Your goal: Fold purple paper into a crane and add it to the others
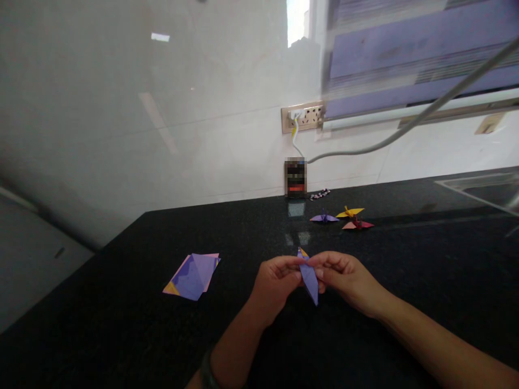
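Between my two hands is a narrow, pointed piece of folded purple origami paper (pixel 310 281), tilted, with an orange patch near its far tip. My left hand (pixel 276 282) pinches its left edge between thumb and fingers. From the other side my right hand (pixel 344 278) grips the right edge in the same way. Fingertips of both hands meet near the upper part of the paper and hide some of it. Beyond them stand three folded paper cranes: a purple crane (pixel 324 218), a yellow crane (pixel 349 213) and a red crane (pixel 358 224).
Sheets of purple and pink paper (pixel 194 275) lie on the black countertop (pixel 133 324) at left. Against the wall leans a pixelated dark device (pixel 295 178), with a beaded strand (pixel 320 194) beside it. A grey cable (pixel 373 148) runs right from there; a wall socket (pixel 304 116) is above.
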A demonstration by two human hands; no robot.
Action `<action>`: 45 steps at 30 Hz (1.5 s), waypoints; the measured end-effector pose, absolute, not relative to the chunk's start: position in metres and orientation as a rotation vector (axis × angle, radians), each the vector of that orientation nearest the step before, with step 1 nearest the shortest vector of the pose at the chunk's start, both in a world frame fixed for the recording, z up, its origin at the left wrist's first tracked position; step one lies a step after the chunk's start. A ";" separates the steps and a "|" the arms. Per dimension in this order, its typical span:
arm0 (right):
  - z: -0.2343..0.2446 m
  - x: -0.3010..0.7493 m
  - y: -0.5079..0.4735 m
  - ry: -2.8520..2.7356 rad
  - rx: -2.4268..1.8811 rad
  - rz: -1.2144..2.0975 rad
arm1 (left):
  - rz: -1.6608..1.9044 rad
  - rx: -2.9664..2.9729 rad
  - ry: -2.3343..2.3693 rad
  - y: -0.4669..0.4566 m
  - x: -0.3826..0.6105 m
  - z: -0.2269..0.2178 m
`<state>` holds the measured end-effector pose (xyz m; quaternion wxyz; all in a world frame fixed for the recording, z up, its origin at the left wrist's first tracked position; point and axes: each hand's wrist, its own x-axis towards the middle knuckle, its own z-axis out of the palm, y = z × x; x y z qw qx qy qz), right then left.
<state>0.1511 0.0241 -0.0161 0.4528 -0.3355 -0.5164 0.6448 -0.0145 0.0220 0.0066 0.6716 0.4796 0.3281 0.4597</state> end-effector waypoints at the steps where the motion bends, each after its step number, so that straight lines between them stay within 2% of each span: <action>1: -0.016 0.151 0.024 -1.272 -0.825 1.598 | 1.033 1.083 0.724 0.022 -0.015 0.007; 13: -0.014 0.151 0.023 -1.445 -0.839 1.563 | 1.063 1.266 0.887 0.026 -0.014 -0.010; 22: -0.001 0.159 0.022 -1.909 -0.936 0.909 | 1.071 1.409 0.920 0.022 -0.016 -0.003; 26: 0.000 0.160 0.024 -1.964 -0.913 0.783 | 1.093 1.528 0.978 0.023 -0.018 -0.006; 45: 0.001 0.157 0.023 -1.932 -0.924 0.813 | 1.103 1.481 1.035 0.023 -0.017 -0.008</action>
